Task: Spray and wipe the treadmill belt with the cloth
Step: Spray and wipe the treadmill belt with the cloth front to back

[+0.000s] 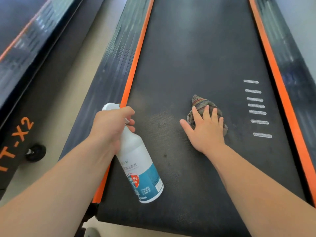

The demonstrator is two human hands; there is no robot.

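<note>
Left hand (111, 124) was seen in the head view clenched round the neck of the spray bottle (136, 161), fingers curled at the trigger, the nozzle held above the left edge of the treadmill belt (196, 48), close to the orange side strip (136, 57). The right hand (205, 130) was pressed flat, fingers straight and spread, on the bunched cloth (201, 103), which lay on the belt right of centre, near the white stripe marks (256, 106). Dark spots (165, 155) were visible on the belt between the two hands.

Three slips were judged possible. Spray could be thrown onto the strip or the floor if the nozzle were not turned inward. The spots could be missed if the cloth were kept to the right. The cloth, pressed but not gripped, could be slid out from under the palm.
</note>
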